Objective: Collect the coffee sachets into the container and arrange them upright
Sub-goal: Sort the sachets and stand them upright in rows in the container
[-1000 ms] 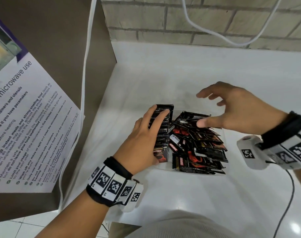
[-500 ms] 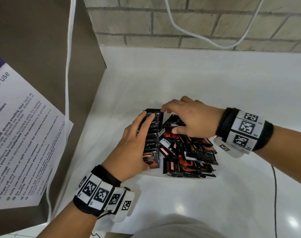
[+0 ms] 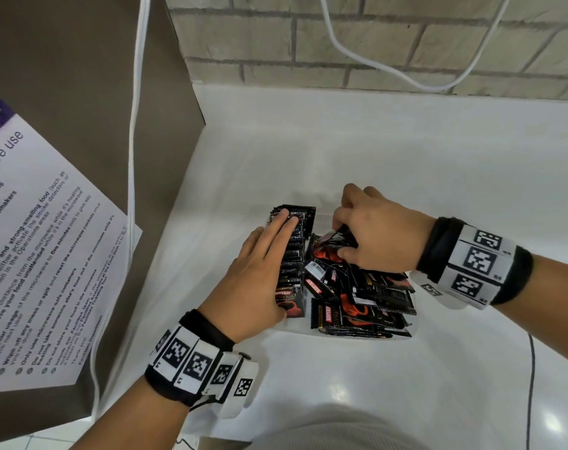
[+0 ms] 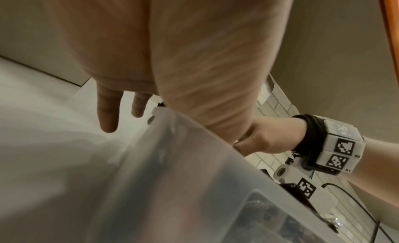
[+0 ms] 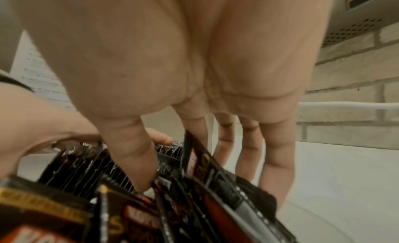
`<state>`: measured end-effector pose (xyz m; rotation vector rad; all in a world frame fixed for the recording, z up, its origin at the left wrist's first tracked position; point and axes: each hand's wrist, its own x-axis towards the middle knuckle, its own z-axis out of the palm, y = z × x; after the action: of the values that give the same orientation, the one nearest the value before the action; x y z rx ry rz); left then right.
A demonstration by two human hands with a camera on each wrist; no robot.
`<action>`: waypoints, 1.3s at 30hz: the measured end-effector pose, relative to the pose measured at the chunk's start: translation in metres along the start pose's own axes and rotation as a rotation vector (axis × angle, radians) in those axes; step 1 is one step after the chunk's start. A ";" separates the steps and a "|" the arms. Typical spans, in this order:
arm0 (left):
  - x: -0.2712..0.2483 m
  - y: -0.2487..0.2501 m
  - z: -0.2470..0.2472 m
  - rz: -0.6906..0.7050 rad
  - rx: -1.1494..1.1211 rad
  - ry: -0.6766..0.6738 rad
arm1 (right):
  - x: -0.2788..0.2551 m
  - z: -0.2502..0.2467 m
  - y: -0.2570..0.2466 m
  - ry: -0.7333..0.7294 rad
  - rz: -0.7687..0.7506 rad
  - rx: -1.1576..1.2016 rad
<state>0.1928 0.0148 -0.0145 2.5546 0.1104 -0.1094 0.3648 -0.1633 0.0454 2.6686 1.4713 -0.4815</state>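
Observation:
A clear plastic container [image 4: 172,161] stands on the white counter [image 3: 405,177]. Along its left side, a row of black coffee sachets [image 3: 294,254] stands upright. My left hand [image 3: 276,241] lies flat on top of that row with straight fingers. A loose pile of sachets [image 3: 367,303] fills the right side. At the far end of the pile, my right hand [image 3: 347,235] grips a few sachets [image 5: 207,170] between its thumb and curled fingers. The palm hides how many it holds.
A brown panel [image 3: 81,92] with a printed microwave notice [image 3: 42,254] and a white cable [image 3: 133,190] closes the left side. The brick wall [image 3: 373,43] with a second white cable [image 3: 389,69] runs behind. A thin black wire [image 3: 532,368] lies at the right.
My right hand came down from above the pile to its far end and closed on some sachets. The left hand has stayed flat on the upright row.

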 end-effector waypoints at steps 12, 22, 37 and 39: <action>-0.001 0.000 0.000 0.009 0.003 0.004 | -0.006 0.004 0.010 0.059 0.003 0.074; -0.002 0.000 0.000 0.011 -0.017 0.014 | 0.000 0.003 0.015 -0.125 0.019 0.116; -0.002 0.003 -0.002 0.000 -0.018 -0.008 | 0.011 -0.002 0.020 -0.093 -0.073 0.003; -0.002 0.003 -0.003 -0.004 -0.014 -0.012 | 0.007 -0.005 0.022 -0.045 -0.062 0.046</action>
<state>0.1917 0.0139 -0.0098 2.5398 0.1111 -0.1249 0.3877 -0.1687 0.0458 2.6345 1.5530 -0.5835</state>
